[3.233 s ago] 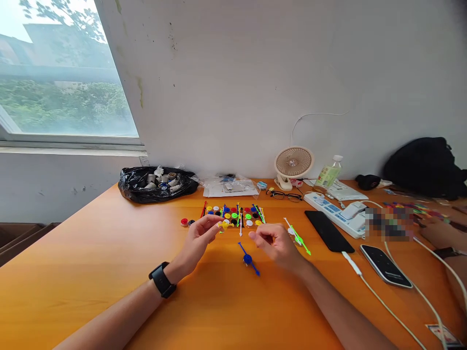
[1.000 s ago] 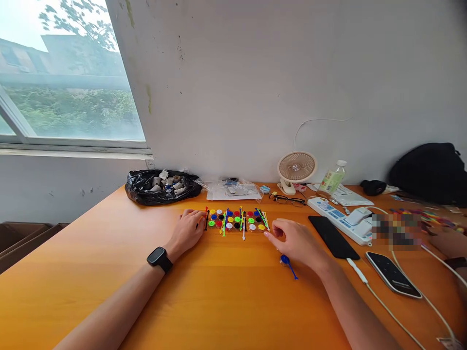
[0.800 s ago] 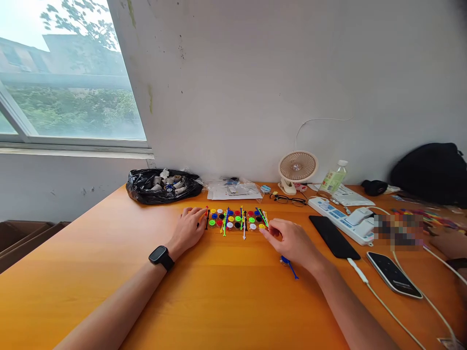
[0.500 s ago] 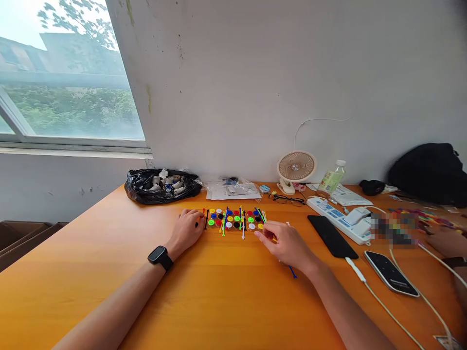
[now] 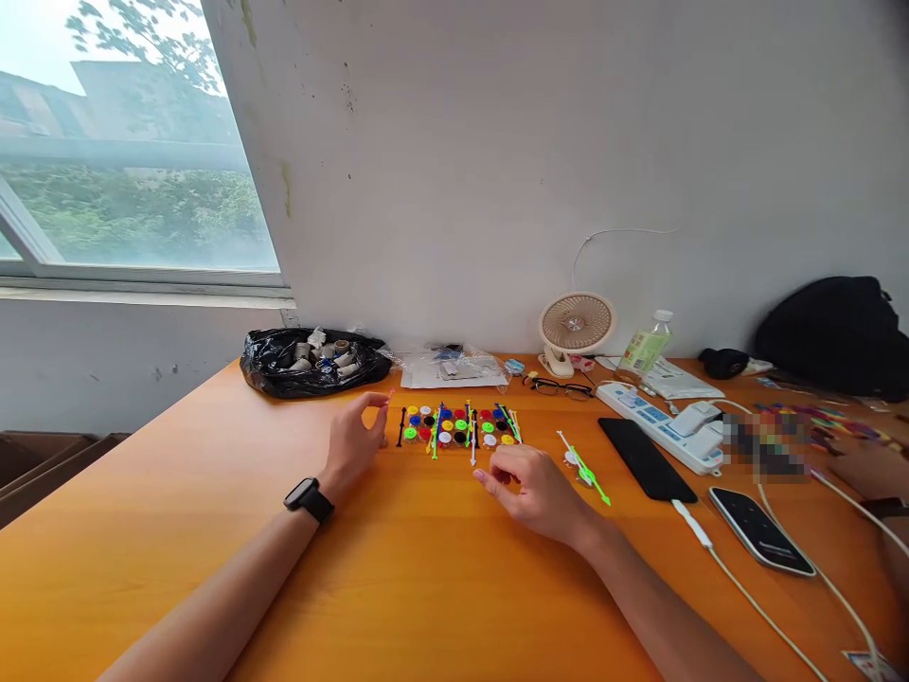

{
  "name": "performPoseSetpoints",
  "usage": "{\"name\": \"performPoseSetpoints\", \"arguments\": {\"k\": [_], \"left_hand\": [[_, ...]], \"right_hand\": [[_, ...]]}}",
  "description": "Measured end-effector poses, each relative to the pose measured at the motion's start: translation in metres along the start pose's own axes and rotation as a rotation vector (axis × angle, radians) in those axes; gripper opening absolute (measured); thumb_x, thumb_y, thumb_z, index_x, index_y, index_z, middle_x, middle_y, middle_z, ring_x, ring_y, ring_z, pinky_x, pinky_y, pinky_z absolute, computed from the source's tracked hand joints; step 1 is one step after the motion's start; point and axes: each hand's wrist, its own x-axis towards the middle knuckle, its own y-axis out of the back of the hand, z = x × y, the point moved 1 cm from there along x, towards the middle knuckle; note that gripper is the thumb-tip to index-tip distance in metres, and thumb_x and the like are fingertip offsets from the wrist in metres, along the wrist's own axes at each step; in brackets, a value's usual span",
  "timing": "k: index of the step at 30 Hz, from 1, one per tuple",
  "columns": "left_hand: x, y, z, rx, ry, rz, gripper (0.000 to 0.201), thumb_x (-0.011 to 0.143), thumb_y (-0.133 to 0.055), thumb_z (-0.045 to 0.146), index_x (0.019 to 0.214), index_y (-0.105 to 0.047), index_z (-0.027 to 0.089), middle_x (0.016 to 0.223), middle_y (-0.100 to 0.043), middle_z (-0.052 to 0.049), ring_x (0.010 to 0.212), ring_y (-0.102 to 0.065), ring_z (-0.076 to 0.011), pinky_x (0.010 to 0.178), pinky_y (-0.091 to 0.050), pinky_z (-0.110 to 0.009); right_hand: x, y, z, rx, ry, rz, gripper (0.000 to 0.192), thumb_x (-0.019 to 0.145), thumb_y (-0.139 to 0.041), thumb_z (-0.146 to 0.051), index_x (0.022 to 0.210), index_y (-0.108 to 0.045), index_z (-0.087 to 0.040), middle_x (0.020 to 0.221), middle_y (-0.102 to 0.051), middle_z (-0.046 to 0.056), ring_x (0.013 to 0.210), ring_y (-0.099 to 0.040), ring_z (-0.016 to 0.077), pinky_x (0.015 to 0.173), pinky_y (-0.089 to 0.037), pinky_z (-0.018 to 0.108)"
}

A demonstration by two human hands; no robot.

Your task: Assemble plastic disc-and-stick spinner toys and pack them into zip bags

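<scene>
While bare table (image 5: 426,568) lies near, both hands (image 5: 355,440) (image 5: 532,488) flank coloured pieces (image 5: 458,428), grips loosely spread.

Lighting: bright daylight from window (image 5: 134,189), left; soft sheen on table (image 5: 440,568). Quality: sharp centre, wide-angle bending outward, one pixelated patch far right.

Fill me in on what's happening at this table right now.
A person sits at an orange table sorting small coloured plastic discs and sticks laid out in rows. Their left hand, smartwatch on that wrist, hovers by the left end of the rows, apparently pinching a small pink piece. Their right hand is curled just in front of the rows. A green and white stick pair lies to the right.
</scene>
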Motion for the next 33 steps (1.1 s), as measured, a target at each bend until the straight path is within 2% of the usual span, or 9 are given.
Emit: {"name": "performPoseSetpoints", "arguments": {"k": [3, 7, 9, 12, 15, 20, 24, 28, 33], "left_hand": [[0.010, 0.011, -0.005, -0.195, 0.061, 0.109, 0.021, 0.093, -0.054, 0.032, 0.107, -0.064, 0.020, 0.108, -0.074, -0.007, 0.096, -0.073, -0.0221, 0.084, -0.057, -0.032], [0.023, 0.027, -0.020, -0.032, 0.210, 0.106, 0.027, 0.091, -0.042, 0.027, 0.107, -0.062, 0.019, 0.100, -0.072, -0.008, 0.086, -0.069, -0.0215, 0.071, -0.052, -0.030], [0.024, 0.032, -0.025, 0.027, 0.241, 0.046, 0.027, 0.093, -0.038, 0.029, 0.099, -0.063, 0.020, 0.084, -0.070, -0.006, 0.076, -0.065, -0.0223, 0.065, -0.047, -0.030], [0.020, 0.035, -0.025, 0.093, 0.207, -0.134, 0.030, 0.093, -0.052, 0.045, 0.077, -0.063, 0.022, 0.063, -0.063, -0.002, 0.061, -0.059, -0.0219, 0.061, -0.039, -0.030], [0.014, 0.032, -0.021, 0.331, 0.103, -0.329, 0.042, 0.089, -0.061, 0.058, 0.066, -0.059, 0.023, 0.062, -0.064, -0.003, 0.058, -0.055, -0.0218, 0.060, -0.031, -0.030], [0.014, 0.034, -0.019, 0.533, 0.092, -0.350, 0.050, 0.099, -0.046, 0.059, 0.065, -0.055, 0.022, 0.067, -0.068, -0.006, 0.058, -0.055, -0.0215, 0.058, -0.025, -0.030], [0.017, 0.039, -0.011, 0.418, 0.173, -0.313, 0.060, 0.101, -0.038, 0.065, 0.062, -0.052, 0.021, 0.068, -0.073, -0.005, 0.055, -0.055, -0.0190, 0.057, -0.025, -0.029], [0.010, 0.031, 0.013, 0.188, 0.139, -0.310, 0.066, 0.100, -0.037, 0.070, 0.061, -0.054, 0.020, 0.063, -0.071, -0.006, 0.053, -0.055, -0.0177, 0.055, -0.029, -0.028], [-0.026, -0.001, 0.052, -0.244, 0.085, -0.623, 0.059, 0.101, -0.044, 0.065, 0.065, -0.054, 0.019, 0.059, -0.064, -0.002, 0.052, -0.050, -0.0133, 0.053, -0.032, -0.025]], "right_hand": [[0.000, 0.000, 0.001, -0.005, -0.005, -0.006, 0.042, 0.106, -0.052, -0.044, 0.071, -0.054, -0.021, 0.072, -0.063, 0.002, 0.069, -0.055, 0.0171, 0.070, -0.038, 0.031], [0.000, 0.000, 0.001, 0.003, -0.015, -0.022, 0.044, 0.107, -0.050, -0.045, 0.071, -0.053, -0.021, 0.072, -0.062, 0.002, 0.069, -0.055, 0.0169, 0.069, -0.037, 0.031], [0.000, 0.000, 0.001, 0.002, -0.015, -0.031, 0.044, 0.107, -0.050, -0.044, 0.070, -0.053, -0.021, 0.072, -0.062, 0.002, 0.068, -0.055, 0.0167, 0.069, -0.037, 0.031], [0.000, 0.000, 0.001, -0.002, -0.012, -0.040, 0.042, 0.107, -0.050, -0.042, 0.071, -0.052, -0.021, 0.072, -0.061, 0.001, 0.068, -0.054, 0.0165, 0.069, -0.036, 0.031], [0.000, 0.000, 0.001, -0.002, -0.011, -0.036, 0.042, 0.107, -0.050, -0.041, 0.071, -0.051, -0.021, 0.072, -0.060, 0.001, 0.068, -0.054, 0.0164, 0.069, -0.035, 0.030], [0.000, 0.001, 0.001, -0.007, -0.010, -0.025, 0.044, 0.108, -0.049, -0.043, 0.069, -0.047, -0.021, 0.069, -0.057, 0.000, 0.066, -0.051, 0.0155, 0.067, -0.033, 0.030], [-0.001, 0.001, 0.001, 0.001, -0.005, -0.018, 0.043, 0.108, -0.049, -0.041, 0.069, -0.048, -0.021, 0.070, -0.058, 0.000, 0.066, -0.051, 0.0155, 0.067, -0.033, 0.030], [-0.001, -0.003, -0.001, 0.041, 0.006, -0.023, 0.040, 0.107, -0.051, -0.040, 0.071, -0.051, -0.021, 0.072, -0.059, 0.000, 0.068, -0.052, 0.0155, 0.068, -0.035, 0.030], [-0.003, -0.014, -0.009, 0.182, -0.032, -0.029, 0.015, 0.103, -0.058, -0.037, 0.101, -0.062, -0.023, 0.082, -0.063, 0.000, 0.075, -0.057, 0.0167, 0.069, -0.040, 0.029]]}}
